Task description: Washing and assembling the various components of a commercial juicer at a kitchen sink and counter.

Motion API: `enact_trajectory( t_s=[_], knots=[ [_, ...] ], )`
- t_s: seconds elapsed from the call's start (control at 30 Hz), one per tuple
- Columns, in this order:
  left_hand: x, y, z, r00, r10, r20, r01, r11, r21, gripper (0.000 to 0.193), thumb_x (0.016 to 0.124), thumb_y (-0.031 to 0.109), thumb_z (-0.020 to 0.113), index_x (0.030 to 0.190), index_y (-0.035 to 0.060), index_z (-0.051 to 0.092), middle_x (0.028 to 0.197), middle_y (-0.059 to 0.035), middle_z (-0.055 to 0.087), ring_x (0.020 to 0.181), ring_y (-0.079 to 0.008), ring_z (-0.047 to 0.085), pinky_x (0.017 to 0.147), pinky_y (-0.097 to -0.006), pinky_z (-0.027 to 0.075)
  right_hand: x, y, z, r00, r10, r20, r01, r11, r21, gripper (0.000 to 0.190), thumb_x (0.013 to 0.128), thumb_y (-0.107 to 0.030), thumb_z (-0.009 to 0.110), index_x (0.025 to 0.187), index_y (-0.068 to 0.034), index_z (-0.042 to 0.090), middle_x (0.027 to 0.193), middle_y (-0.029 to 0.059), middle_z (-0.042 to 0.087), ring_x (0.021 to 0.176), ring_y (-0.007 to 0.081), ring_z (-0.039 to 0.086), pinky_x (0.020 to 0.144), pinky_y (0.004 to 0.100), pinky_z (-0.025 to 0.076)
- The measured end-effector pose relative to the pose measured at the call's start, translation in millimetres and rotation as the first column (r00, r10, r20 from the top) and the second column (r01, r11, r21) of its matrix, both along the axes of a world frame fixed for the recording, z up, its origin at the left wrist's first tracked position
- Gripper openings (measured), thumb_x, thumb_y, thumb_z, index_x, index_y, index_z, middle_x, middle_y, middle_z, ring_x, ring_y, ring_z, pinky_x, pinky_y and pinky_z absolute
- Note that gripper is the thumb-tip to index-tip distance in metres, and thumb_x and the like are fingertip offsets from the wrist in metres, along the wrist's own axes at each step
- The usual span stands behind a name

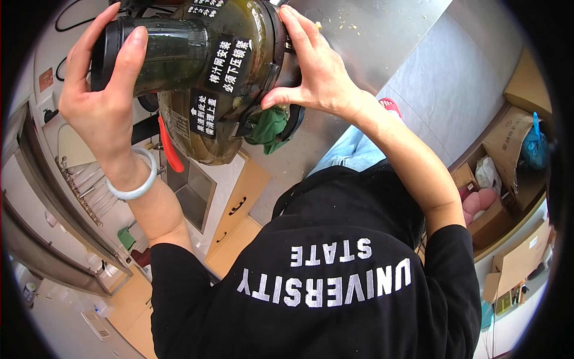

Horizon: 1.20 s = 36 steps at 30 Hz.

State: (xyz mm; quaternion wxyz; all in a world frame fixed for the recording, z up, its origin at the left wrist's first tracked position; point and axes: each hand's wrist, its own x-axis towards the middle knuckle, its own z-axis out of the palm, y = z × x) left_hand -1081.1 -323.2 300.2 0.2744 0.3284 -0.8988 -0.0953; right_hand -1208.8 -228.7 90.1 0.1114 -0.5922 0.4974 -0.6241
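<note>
My left hand (105, 85) is wrapped around the black-rimmed end of the wide feed tube (166, 54) of a juicer. The juicer's dark, see-through drum (244, 72) bears white-on-black labels and has wet pulp inside. My right hand (318, 72) spans the black rim at the drum's right side, fingers at the top and thumb lower down. A green cloth (268, 128) is bunched below that thumb, beside a black curved part. A red strip-shaped part (168, 146) sticks out under the tube. The juicer's top edge is cut off by the frame.
Behind the juicer is a metal worktop (358, 40) with scattered crumbs. A steel sink (190, 193) and wooden cabinet doors (233, 211) lie at lower left, near a utensil rack (85, 193). Cardboard boxes (506, 148) with bags stand at right, beyond the tiled floor (439, 85).
</note>
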Motion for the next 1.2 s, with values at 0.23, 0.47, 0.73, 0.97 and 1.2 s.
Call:
enact_trajectory(
  t_s=[0.23, 0.47, 0.73, 0.97, 1.2],
  knots=[
    [7, -9, 5, 0.994, -0.069, 0.088, 0.077, 0.994, -0.081, 0.039, 0.071, 0.006, 0.074, 0.108, 0.0016, 0.062, 0.101, -0.0072, 0.063, 0.090, -0.0139, 0.059, 0.082, -0.0264, 0.047, 9, 0, -8, 0.998, -0.060, 0.000, 0.060, 0.997, 0.041, 0.117, 0.050, -0.061, 0.075, 0.135, 0.002, 0.025, 0.132, 0.0246, 0.036, 0.120, 0.0408, 0.041, 0.097, 0.0441, 0.039],
    [5, -10, 3, 0.996, -0.077, 0.052, 0.081, 0.994, -0.079, 0.032, 0.072, 0.011, 0.073, 0.103, 0.0039, 0.066, 0.098, -0.0061, 0.063, 0.088, -0.0136, 0.058, 0.081, -0.0257, 0.045, 8, 1, -8, 0.999, -0.038, -0.007, 0.038, 0.997, 0.068, 0.117, 0.050, -0.063, 0.073, 0.134, 0.003, 0.026, 0.132, 0.0251, 0.035, 0.119, 0.0416, 0.042, 0.096, 0.0448, 0.040],
    [7, -5, -6, 0.984, -0.093, 0.149, 0.106, 0.991, -0.081, 0.035, 0.075, 0.010, 0.068, 0.109, 0.0050, 0.061, 0.102, -0.0079, 0.058, 0.088, -0.0163, 0.056, 0.079, -0.0276, 0.045, 6, 0, -13, 1.000, -0.005, 0.001, 0.004, 0.996, 0.088, 0.117, 0.050, -0.062, 0.073, 0.135, 0.002, 0.024, 0.134, 0.0255, 0.033, 0.122, 0.0421, 0.037, 0.098, 0.0474, 0.037],
    [6, 6, -3, 0.977, -0.029, 0.210, 0.059, 0.988, -0.140, 0.032, 0.082, 0.012, 0.061, 0.113, 0.0058, 0.059, 0.108, -0.0062, 0.056, 0.092, -0.0143, 0.053, 0.083, -0.0259, 0.042, 6, 54, -32, 0.965, 0.076, -0.250, -0.092, 0.994, -0.053, 0.094, 0.055, -0.057, 0.070, 0.127, -0.002, 0.044, 0.127, 0.0185, 0.047, 0.121, 0.0348, 0.043, 0.103, 0.0549, 0.025],
    [-5, 15, -4, 0.964, -0.154, 0.215, 0.209, 0.941, -0.265, 0.034, 0.074, 0.010, 0.058, 0.106, -0.0004, 0.053, 0.100, -0.0147, 0.054, 0.095, -0.0272, 0.054, 0.087, -0.0314, 0.040, 25, 51, -39, 0.841, -0.066, -0.538, -0.081, 0.966, -0.245, 0.029, 0.070, -0.017, 0.067, 0.098, -0.013, 0.062, 0.102, 0.0026, 0.055, 0.101, 0.0186, 0.055, 0.090, 0.0529, 0.038]
  ],
)
